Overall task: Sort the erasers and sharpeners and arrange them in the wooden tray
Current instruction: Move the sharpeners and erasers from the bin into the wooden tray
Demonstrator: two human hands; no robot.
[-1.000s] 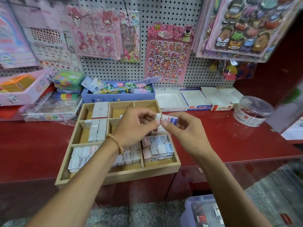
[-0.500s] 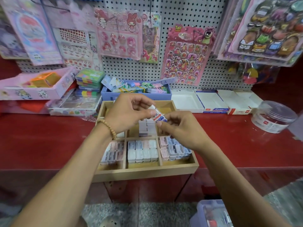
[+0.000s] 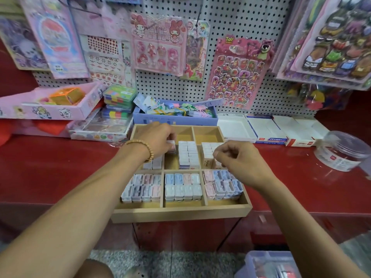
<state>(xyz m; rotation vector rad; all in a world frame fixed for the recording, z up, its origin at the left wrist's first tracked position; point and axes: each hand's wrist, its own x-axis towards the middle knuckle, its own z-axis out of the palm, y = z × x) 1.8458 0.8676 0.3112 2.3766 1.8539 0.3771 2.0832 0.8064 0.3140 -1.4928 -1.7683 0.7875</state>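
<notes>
Wooden tray (image 3: 180,214): centre of the frame on the red counter; your sharpeners (image 3: 181,189) fill its near row.
Erasers (image 3: 187,155): stacked in the middle row, mid-frame. Judge them light, slightly soft and grippy; take each by its long sides.
Right hand (image 3: 239,159): fingers curled over the right middle compartment; whether they pinch anything, you cannot tell.
Left hand (image 3: 155,140): pinches a small eraser (image 3: 171,146) at the left middle compartment, fingertips on its top end.

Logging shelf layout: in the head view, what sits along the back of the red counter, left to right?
Pink open cardboard box → stack of green plastic cases → blue cardboard box of clips → white empty cardboard boxes → clear round plastic jar.
</notes>
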